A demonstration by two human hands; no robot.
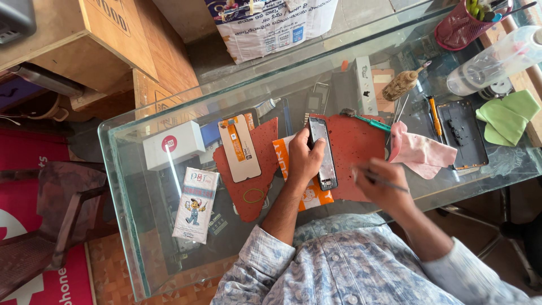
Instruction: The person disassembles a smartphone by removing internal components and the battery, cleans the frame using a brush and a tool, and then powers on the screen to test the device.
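1. Your red work mat point(355, 144) is speckled with small holes.
2. Right of the mat: pink cloth point(420, 151), then green cloth point(508, 116).
3. Left of it: white box point(172, 144) with a red dot.
4. Your sleeve point(251, 260) is blue-and-white mottled.

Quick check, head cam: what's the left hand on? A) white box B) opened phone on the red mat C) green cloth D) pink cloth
B: the left hand grips the opened phone lying on the red mat, while the pink cloth lies apart to the right and the right hand holds a thin tool.
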